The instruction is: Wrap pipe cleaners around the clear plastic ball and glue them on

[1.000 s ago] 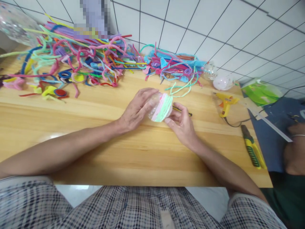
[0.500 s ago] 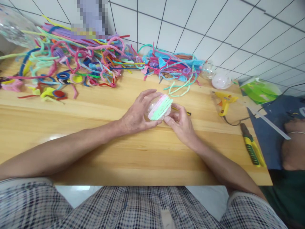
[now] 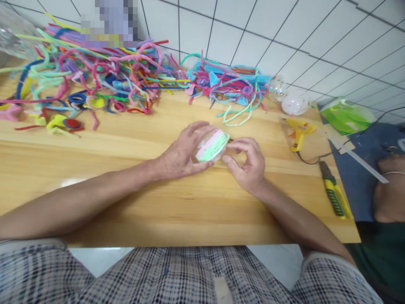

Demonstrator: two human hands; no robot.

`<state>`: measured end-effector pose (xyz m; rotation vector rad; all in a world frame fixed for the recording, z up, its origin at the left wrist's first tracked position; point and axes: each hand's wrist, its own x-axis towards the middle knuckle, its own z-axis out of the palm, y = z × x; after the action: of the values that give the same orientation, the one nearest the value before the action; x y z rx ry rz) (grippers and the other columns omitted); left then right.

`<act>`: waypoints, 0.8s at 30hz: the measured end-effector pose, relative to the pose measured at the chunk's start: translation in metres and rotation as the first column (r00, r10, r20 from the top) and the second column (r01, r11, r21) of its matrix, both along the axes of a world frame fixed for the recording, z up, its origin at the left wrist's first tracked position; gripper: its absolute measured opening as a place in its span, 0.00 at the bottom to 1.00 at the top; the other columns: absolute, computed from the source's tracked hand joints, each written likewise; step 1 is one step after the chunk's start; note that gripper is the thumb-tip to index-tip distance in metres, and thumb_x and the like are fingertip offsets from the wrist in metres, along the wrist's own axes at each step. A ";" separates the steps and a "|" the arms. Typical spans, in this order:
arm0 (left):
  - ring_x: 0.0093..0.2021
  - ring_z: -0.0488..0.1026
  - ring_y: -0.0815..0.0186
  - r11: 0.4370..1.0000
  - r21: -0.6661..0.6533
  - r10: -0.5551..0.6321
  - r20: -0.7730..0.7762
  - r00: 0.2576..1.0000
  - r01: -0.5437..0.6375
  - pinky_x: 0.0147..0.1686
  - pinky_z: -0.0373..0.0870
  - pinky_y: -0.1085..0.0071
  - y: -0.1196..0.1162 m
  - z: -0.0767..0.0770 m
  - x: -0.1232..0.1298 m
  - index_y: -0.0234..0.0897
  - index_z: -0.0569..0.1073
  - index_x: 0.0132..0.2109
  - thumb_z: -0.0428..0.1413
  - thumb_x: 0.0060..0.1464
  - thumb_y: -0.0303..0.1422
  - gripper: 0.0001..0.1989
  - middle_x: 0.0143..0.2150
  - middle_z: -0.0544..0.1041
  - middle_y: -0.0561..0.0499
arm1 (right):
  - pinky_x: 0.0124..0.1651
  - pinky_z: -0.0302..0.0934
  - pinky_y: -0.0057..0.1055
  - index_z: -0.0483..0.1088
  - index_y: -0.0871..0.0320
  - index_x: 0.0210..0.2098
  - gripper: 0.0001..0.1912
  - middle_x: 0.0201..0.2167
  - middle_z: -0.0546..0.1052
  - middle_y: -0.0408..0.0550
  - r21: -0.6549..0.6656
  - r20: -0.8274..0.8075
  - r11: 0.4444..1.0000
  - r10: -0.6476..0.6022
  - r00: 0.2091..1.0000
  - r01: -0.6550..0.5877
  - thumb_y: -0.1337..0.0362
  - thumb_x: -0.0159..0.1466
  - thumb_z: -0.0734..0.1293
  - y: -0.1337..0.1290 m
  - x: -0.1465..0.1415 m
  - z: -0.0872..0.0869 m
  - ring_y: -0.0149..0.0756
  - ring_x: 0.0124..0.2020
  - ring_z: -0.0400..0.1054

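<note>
Above the middle of the wooden table, my left hand grips a clear plastic ball from its left side. Bands of pink and mint-green pipe cleaner run slantwise across the ball. To its right, my right hand is curved with thumb and fingers apart, and nothing shows between them. Its fingertips are close to the ball's right edge; whether they touch it I cannot tell. A dark, thin tool behind the right hand is mostly hidden.
Many coloured pipe cleaners lie heaped along the tiled wall. On the right are a transparent ball, a yellow glue gun, green-yellow pliers and a green packet. Another person's arm is at the right edge.
My right hand has drawn slightly right, away from the ball, and its fingers have parted. The ball has turned a little in my left hand. The view has shifted slightly.
</note>
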<state>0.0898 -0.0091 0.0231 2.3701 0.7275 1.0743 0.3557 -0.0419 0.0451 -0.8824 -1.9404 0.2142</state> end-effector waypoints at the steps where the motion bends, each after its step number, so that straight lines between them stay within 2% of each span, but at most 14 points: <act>1: 0.81 0.62 0.39 1.000 0.002 -0.008 -0.004 1.000 0.008 0.78 0.68 0.35 0.000 0.000 0.000 0.46 0.55 0.83 0.67 0.69 0.45 0.45 0.78 0.67 0.32 | 0.46 0.74 0.43 0.77 0.45 0.55 0.13 0.47 0.84 0.46 -0.009 -0.001 1.000 0.007 1.000 -0.007 0.63 0.73 0.76 0.000 -0.001 0.001 0.43 0.46 0.79; 5: 0.81 0.62 0.40 0.999 0.008 -0.050 -0.012 0.999 0.050 0.78 0.68 0.34 0.000 0.000 0.001 0.46 0.55 0.83 0.65 0.70 0.45 0.44 0.77 0.68 0.32 | 0.43 0.73 0.40 0.77 0.47 0.52 0.11 0.43 0.82 0.44 -0.035 -0.014 0.999 0.002 1.000 -0.003 0.65 0.72 0.76 0.000 -0.004 0.003 0.40 0.42 0.77; 12: 0.82 0.61 0.41 0.996 -0.017 -0.091 -0.010 0.996 0.091 0.78 0.68 0.35 0.000 0.005 0.001 0.49 0.54 0.83 0.63 0.73 0.47 0.42 0.77 0.67 0.34 | 0.43 0.73 0.38 0.75 0.49 0.48 0.09 0.39 0.81 0.43 -0.058 -0.004 0.998 -0.009 1.000 0.009 0.65 0.71 0.76 0.001 -0.007 0.005 0.37 0.39 0.76; 16: 0.82 0.61 0.43 0.996 -0.026 -0.084 -0.001 0.996 0.084 0.78 0.68 0.37 0.000 0.004 0.001 0.48 0.56 0.82 0.61 0.75 0.47 0.38 0.76 0.68 0.35 | 0.42 0.73 0.38 0.75 0.49 0.47 0.07 0.39 0.81 0.43 -0.084 0.010 0.996 -0.029 1.000 0.030 0.62 0.72 0.75 0.001 -0.007 0.005 0.38 0.38 0.75; 21: 0.80 0.63 0.42 0.997 -0.013 -0.075 0.005 0.997 0.075 0.77 0.69 0.36 0.002 0.002 0.001 0.48 0.57 0.82 0.62 0.74 0.46 0.38 0.76 0.70 0.36 | 0.43 0.73 0.40 0.76 0.49 0.46 0.06 0.39 0.82 0.44 -0.109 0.019 0.994 -0.027 0.999 0.029 0.58 0.72 0.75 0.000 -0.006 0.005 0.39 0.38 0.75; 24: 0.80 0.63 0.41 0.997 -0.004 -0.076 0.006 0.997 0.076 0.77 0.68 0.36 0.004 0.001 0.001 0.48 0.56 0.82 0.64 0.72 0.46 0.41 0.76 0.69 0.35 | 0.43 0.71 0.39 0.76 0.50 0.44 0.07 0.38 0.81 0.43 -0.203 -0.017 0.978 -0.059 0.998 0.055 0.56 0.72 0.75 -0.001 -0.006 0.006 0.37 0.37 0.73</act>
<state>0.0903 -0.0056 0.0237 2.3704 0.6313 1.0466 0.3496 -0.0428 0.0510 -1.0627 -1.8923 0.3919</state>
